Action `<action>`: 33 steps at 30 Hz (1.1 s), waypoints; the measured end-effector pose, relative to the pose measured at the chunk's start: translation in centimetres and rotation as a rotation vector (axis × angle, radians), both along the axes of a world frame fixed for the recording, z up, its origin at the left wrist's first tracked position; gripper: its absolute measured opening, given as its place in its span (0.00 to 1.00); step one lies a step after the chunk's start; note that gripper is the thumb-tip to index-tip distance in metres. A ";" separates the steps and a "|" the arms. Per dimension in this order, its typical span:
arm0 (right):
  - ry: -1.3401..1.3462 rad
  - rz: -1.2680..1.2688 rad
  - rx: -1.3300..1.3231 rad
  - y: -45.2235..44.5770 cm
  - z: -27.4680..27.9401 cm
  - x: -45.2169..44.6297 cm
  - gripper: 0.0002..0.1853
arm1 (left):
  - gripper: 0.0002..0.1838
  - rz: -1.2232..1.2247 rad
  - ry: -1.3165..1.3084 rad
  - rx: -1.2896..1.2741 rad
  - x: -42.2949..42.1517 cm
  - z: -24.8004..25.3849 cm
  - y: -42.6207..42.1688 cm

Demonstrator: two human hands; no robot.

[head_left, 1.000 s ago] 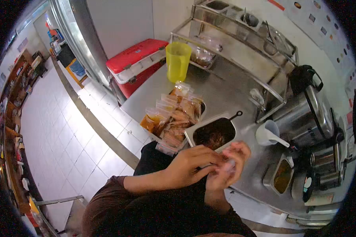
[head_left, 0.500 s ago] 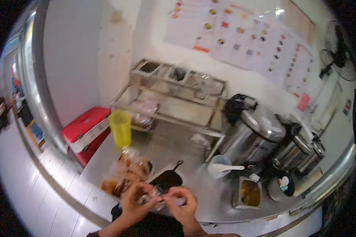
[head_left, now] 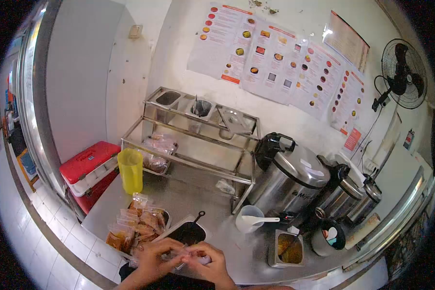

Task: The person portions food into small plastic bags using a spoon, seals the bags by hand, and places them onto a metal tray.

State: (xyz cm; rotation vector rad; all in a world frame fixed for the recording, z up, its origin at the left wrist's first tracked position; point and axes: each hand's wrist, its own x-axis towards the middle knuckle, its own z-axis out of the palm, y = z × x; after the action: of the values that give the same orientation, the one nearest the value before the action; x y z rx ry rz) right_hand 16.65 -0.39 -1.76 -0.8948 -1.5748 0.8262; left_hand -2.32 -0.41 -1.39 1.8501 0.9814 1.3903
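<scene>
A: What's changed, starting with the big stuff?
B: The view has swung up and across. The posters (head_left: 275, 60) and the black fan (head_left: 405, 77) now show in full; a second ago the floor filled much of the left.
A: And on the metal table (head_left: 191, 191)?
B: The big steel pot (head_left: 290, 181), the yellow jug (head_left: 131, 171) and the filled bags (head_left: 145, 222) sit as they did (all that swinging was the camera).
A: The hands?
B: Over the table's near edge, beside the pan of dark food (head_left: 174, 227). The left hand (head_left: 154, 257) and right hand (head_left: 210, 263) have come together, fingertips pinching.
A: Pinching what?
B: Clear plastic (head_left: 182, 253), held up between them; its exact shape is too small to tell.
</scene>
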 end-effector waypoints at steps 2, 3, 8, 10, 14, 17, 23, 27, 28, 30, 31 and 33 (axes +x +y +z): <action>-0.056 0.032 0.107 0.5 -0.7 0.4 0.08 | 0.13 0.002 0.045 -0.090 -0.2 -0.4 -0.3; -0.006 0.039 0.112 0.7 -1.2 0.7 0.08 | 0.14 -0.009 -0.004 -0.171 -0.3 -0.5 -0.3; 0.074 -0.026 -0.014 1.1 -2.2 1.6 0.10 | 0.13 -0.199 -0.183 -0.514 -2.2 -0.9 -0.4; 0.105 -0.121 -0.017 1.2 -1.9 1.7 0.07 | 0.08 -0.326 -0.494 -0.652 -2.9 0.3 -0.6; 0.185 -0.126 -0.008 1.5 -1.2 1.9 0.04 | 0.08 -0.437 -0.389 -0.589 -4.3 0.8 -0.6; 0.278 -0.096 -0.081 0.9 -0.9 1.7 0.03 | 0.11 -0.397 -0.328 -0.536 -4.4 0.6 -0.8; 0.213 -0.157 -0.047 0.7 -0.7 0.7 0.03 | 0.16 -0.384 -0.295 -0.531 -4.0 0.5 -0.8; 0.120 -0.250 0.023 1.0 -1.0 0.7 0.04 | 0.16 -0.418 -0.450 -0.555 -3.6 0.9 -1.1; 0.103 -0.278 0.021 1.0 -0.9 0.7 0.04 | 0.16 -0.447 -0.524 -0.538 -3.0 1.3 -1.5; 0.100 -0.301 0.033 1.0 -0.6 0.6 0.05 | 0.15 -0.474 -0.599 -0.523 -2.7 1.4 -1.6; 0.097 -0.323 0.047 1.0 -0.5 0.5 0.06 | 0.14 -0.394 -0.485 -0.493 -2.8 1.2 -1.5; 0.107 -0.336 0.035 0.9 -0.3 0.5 0.07 | 0.12 -0.312 -0.370 -0.474 -2.9 0.5 -1.3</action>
State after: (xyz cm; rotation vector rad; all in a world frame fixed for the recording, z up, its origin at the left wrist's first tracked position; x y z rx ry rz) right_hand 17.15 0.55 -2.10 -1.0372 -1.2966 0.5951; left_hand -5.24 -1.71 -0.89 1.2734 0.7165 1.1340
